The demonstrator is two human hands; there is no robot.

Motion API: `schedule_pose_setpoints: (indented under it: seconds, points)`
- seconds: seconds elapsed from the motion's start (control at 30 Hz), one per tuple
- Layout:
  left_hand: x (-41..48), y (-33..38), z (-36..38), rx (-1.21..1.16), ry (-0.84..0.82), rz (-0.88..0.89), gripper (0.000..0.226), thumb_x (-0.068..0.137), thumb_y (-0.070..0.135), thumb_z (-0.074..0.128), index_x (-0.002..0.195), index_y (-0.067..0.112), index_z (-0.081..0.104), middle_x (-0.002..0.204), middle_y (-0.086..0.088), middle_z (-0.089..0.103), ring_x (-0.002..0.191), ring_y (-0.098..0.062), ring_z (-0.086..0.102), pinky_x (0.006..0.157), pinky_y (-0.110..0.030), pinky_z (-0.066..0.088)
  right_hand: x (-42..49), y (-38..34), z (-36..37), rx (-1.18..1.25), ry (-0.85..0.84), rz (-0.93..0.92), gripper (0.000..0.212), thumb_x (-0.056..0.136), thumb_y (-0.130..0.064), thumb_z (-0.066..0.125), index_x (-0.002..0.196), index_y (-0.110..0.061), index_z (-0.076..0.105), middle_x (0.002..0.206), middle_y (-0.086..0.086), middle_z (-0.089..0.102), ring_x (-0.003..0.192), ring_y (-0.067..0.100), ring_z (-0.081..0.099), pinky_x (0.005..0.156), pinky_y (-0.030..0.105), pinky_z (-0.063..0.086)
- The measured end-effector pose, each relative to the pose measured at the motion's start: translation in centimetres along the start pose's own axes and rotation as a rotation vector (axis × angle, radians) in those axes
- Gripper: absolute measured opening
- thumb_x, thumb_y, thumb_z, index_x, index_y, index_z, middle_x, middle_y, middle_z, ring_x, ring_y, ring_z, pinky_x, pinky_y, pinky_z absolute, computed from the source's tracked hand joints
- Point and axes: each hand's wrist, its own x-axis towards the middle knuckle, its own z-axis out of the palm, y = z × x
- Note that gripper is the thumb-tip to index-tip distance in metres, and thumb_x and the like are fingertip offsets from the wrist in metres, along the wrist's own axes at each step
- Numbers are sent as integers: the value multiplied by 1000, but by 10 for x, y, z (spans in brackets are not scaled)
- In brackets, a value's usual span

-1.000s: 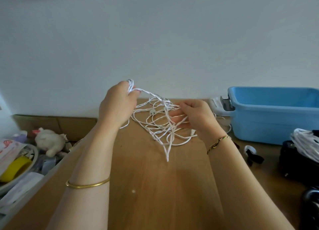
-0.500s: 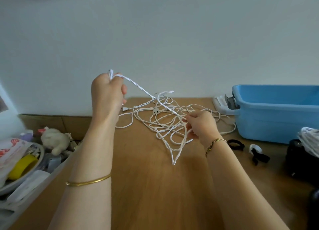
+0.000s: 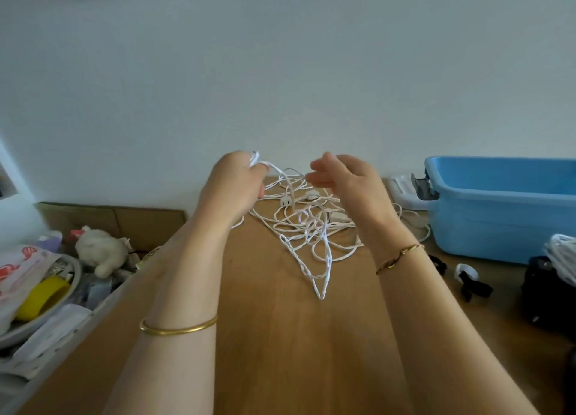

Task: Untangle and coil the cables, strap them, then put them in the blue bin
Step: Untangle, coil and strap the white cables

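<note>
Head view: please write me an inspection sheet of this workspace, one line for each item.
Surface: wooden table, with the cables at its far middle.
Job's things: blue bin at the right, no cable seen in its visible part; straps lie on the table before it.
Clutter: plush toy and yellow tape roll in a heap left of the table; black object at the right edge.
Hands: left hand grips a cable end, raised; right hand open above the tangle, holding nothing.
Cables: white tangle on the table, not coiled; white bundle at the right edge.
Surroundings: plain wall behind.

White cable tangle (image 3: 307, 227) on table, one end lifted; blue bin (image 3: 505, 209) right, straps (image 3: 467, 279) beside it
</note>
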Motion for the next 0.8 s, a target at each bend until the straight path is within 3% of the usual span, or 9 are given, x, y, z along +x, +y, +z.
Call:
schedule_pose_setpoints:
  seconds: [0.07, 0.17, 0.23, 0.33, 0.5, 0.6, 0.63, 0.73, 0.8]
  points:
    - [-1, 2, 1, -4, -16, 11, 43, 92, 19, 50, 49, 13, 48, 58, -14, 53, 52, -26, 49, 67, -44, 49, -4, -8, 2, -63, -157, -33, 25, 93, -36, 54, 100, -14, 65, 92, -2, 71, 88, 9, 65, 73, 22, 48]
    - [0, 1, 1, -18, -29, 10, 37, 91, 20, 50, 58, 5, 57, 62, -18, 53, 53, -25, 49, 64, -44, 48, -6, -4, 8, -272, -292, -77, 18, 86, -25, 65, 91, -8, 66, 84, 3, 71, 72, 15, 62, 67, 26, 48]
    - [-1, -2, 1, -45, -121, -17, 34, 93, 23, 49, 77, -2, 64, 58, -12, 52, 50, -23, 46, 56, -36, 43, -3, -1, 9, -250, -244, -146, 16, 89, -18, 61, 85, -2, 66, 73, 6, 70, 61, 13, 59, 60, 24, 44]
    - [-9, 1, -5, -182, -456, -97, 32, 98, 29, 46, 90, 5, 66, 46, 6, 40, 42, -13, 35, 44, -20, 28, 1, -1, 3, -38, -85, -202, 12, 90, -13, 59, 80, -8, 64, 65, 2, 61, 54, 9, 61, 62, 28, 46]
    - [-7, 8, -11, -970, -814, -254, 31, 87, 22, 47, 95, -2, 64, 35, 10, 27, 35, -2, 18, 35, -15, 25, 0, 8, -3, 93, -104, -151, 13, 90, -17, 61, 80, -12, 66, 58, 10, 55, 53, 23, 53, 58, 36, 43]
    - [2, 0, -11, -1537, -1210, -413, 32, 98, 18, 39, 108, -7, 57, 40, 4, 36, 42, -7, 26, 46, -19, 34, -1, 7, -6, 151, -249, -87, 18, 92, -18, 59, 75, -12, 64, 54, 2, 54, 50, 18, 55, 53, 28, 46]
    - [4, -4, -10, -1668, -1256, -409, 34, 99, 17, 38, 111, -10, 57, 45, 4, 37, 45, -9, 30, 50, -22, 35, -1, 7, -7, 180, -290, -62, 20, 92, -16, 58, 74, -12, 63, 56, 3, 55, 48, 15, 56, 50, 24, 47]
    - [8, -8, -8, -1877, -1114, -371, 33, 97, 13, 41, 108, -13, 59, 44, -3, 40, 46, -11, 33, 53, -26, 38, -1, 12, -5, 329, -366, 25, 21, 95, -15, 52, 79, -7, 63, 64, 3, 58, 43, 12, 54, 42, 21, 48]
    - [7, -6, -10, -2022, -898, -355, 30, 96, 12, 43, 102, -11, 62, 40, -6, 45, 39, -13, 34, 51, -25, 40, 0, 18, -4, 436, -386, 94, 25, 98, -16, 46, 82, -5, 63, 69, 2, 63, 35, 8, 46, 33, 16, 37]
